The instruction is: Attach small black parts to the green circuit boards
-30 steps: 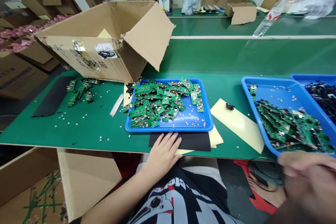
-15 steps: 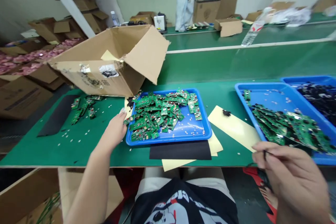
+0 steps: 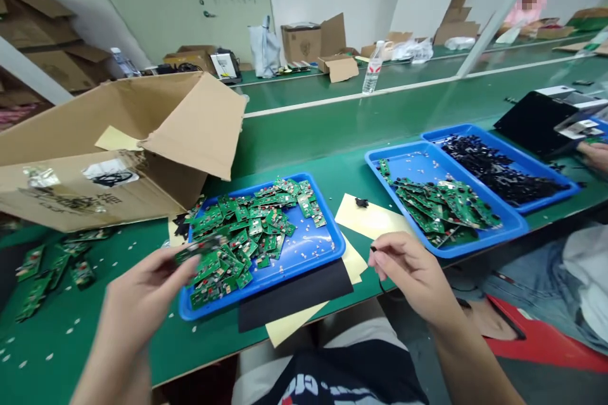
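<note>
My left hand (image 3: 147,288) pinches a small green circuit board (image 3: 202,249) over the left side of a blue tray (image 3: 311,264). Many similar boards (image 3: 256,228) lie heaped in that tray, with small pale bits scattered on its bare part. Right of the tray, my right hand (image 3: 411,275) is closed, thumb against fingers, on a small black piece (image 3: 373,249). A thin dark strand hangs below those fingers; whether it belongs to the piece I cannot tell. Near this hand lies a yellow paper sheet (image 3: 368,218) with a little black clump (image 3: 361,202) on it.
A second blue tray (image 3: 510,228) holds more circuit boards; behind it, another (image 3: 567,188) holds black parts. A large open cardboard box (image 3: 156,183) stands at the left, beside loose boards (image 3: 57,269). At the right edge a co-worker's hand (image 3: 596,155) is close to a black panel.
The view has swung to the right. My left hand has risen from the tray's left edge with a circuit board. My right hand, still pinching something black, is now closer to the tray.
</note>
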A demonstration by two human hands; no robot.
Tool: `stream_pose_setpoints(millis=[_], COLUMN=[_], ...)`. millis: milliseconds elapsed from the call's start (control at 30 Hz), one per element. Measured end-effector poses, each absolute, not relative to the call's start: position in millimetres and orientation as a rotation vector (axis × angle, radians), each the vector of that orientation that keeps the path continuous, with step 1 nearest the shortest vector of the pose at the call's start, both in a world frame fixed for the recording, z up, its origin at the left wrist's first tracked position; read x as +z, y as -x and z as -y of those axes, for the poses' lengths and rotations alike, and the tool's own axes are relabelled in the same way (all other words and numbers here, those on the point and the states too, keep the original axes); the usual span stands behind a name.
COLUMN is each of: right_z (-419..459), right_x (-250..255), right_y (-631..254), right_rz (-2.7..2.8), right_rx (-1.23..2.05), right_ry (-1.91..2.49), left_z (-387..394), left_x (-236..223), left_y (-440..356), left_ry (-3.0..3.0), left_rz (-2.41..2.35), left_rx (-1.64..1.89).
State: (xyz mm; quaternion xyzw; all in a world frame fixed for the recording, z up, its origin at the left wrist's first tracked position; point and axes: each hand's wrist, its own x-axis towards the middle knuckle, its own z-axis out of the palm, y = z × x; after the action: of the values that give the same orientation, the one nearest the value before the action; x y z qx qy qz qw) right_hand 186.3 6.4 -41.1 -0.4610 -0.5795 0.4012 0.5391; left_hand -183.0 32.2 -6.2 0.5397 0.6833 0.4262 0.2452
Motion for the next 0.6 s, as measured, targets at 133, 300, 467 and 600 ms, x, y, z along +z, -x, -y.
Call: stream_pose_setpoints(millis=[133,300,467,600], right_z=[-12.2,-14.6,-13.5,-15.6], right_x=[-26.4,-13.3,-9.4,-10.0], right_y=[-160.7,-144.2,-145.7,-143.4], right_rz=[1.449,1.508,1.409,1.286], right_rx=[0.946,0.813,0.839,0.943], right_ry=[1.024,0.972,0.978,0.98], left_z=[-41.1,-43.0,-38.3,-31.3], left_x=[12.8,17.7,15.1,13.4], left_y=[94.7,53.5,49.2,49.3], left_ry=[-1.286,-1.178,-1.281,-1.435], left_rz=[-1.422,-1.108,-0.982,-0.94], left_rx=[1.109,1.091,1.175,1.279])
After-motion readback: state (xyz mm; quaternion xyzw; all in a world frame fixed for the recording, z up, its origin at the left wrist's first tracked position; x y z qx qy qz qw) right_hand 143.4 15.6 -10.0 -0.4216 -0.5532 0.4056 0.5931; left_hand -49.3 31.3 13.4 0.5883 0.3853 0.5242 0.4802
